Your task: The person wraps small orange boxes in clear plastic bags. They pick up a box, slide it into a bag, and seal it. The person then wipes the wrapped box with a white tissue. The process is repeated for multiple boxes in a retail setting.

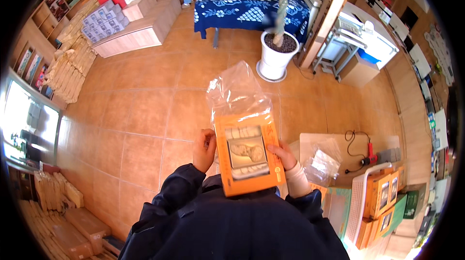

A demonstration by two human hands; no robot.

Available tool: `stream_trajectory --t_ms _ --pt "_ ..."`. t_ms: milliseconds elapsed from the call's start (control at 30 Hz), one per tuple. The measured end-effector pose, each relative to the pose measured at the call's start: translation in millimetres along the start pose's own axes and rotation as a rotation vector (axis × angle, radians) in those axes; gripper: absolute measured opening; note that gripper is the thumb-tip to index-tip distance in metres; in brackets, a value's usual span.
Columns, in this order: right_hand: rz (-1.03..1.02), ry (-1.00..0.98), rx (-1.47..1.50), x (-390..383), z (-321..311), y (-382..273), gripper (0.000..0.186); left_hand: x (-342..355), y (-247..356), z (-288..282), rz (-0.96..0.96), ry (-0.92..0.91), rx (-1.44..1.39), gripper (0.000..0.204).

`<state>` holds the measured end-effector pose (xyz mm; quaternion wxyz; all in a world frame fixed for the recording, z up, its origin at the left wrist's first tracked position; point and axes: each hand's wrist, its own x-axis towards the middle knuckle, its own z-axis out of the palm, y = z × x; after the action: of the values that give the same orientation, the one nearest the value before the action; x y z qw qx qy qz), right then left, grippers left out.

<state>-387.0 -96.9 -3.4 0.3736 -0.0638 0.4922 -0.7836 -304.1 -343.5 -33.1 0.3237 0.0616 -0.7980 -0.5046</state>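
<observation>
Gripping orange box (pixel 249 155) in partly curled right hand (pixel 285 157); curling left hand (pixel 204 151) alongside, grasp indiscernible; apparently midway through bagging, leaving clear bag (pixel 238 88) unsealed.

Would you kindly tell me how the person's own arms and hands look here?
The long, loose sleeves are dark navy. The left hand and right hand are bare, without gloves. A pale cuff or wrap shows beyond the right sleeve.

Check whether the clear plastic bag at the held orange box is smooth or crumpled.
Crumpled: the clear plastic bag shows loose creases beyond the far edge of the held orange box.
</observation>
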Motion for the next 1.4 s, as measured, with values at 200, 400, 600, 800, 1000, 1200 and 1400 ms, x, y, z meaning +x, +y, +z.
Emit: stream_trajectory --t_ms 200,400,600,800,1000,1200,1400 --pt "0.236 -0.070 0.323 9.1 -8.0 33.1 0.044 20.9 -33.9 -5.9 -0.558 0.096 -0.456 0.004" --pt "0.152 0.002 0.357 2.0 -24.9 47.7 0.045 37.4 -19.6 -19.1 -0.755 0.111 -0.628 0.007" --pt "-0.075 0.112 0.526 -15.4 -22.7 19.6 0.048 34.0 -38.6 -28.7 -0.949 -0.023 -0.624 0.014" --pt "-0.191 0.198 0.530 -1.0 -29.7 23.8 0.043 32.9 -37.5 -23.8 -0.894 -0.236 -0.420 0.010" --pt "0.103 0.081 0.349 29.7 -10.4 39.5 0.039 27.1 -68.2 -13.0 -0.498 -0.247 -0.312 0.011" --pt "0.209 0.069 0.172 40.4 -8.7 74.3 0.041 56.6 -55.6 -17.3 -0.806 0.018 -0.434 0.018" --pt "0.233 0.103 0.168 25.1 -8.7 66.3 0.040 65.8 -66.3 -26.6 -0.876 0.129 -0.438 0.013"
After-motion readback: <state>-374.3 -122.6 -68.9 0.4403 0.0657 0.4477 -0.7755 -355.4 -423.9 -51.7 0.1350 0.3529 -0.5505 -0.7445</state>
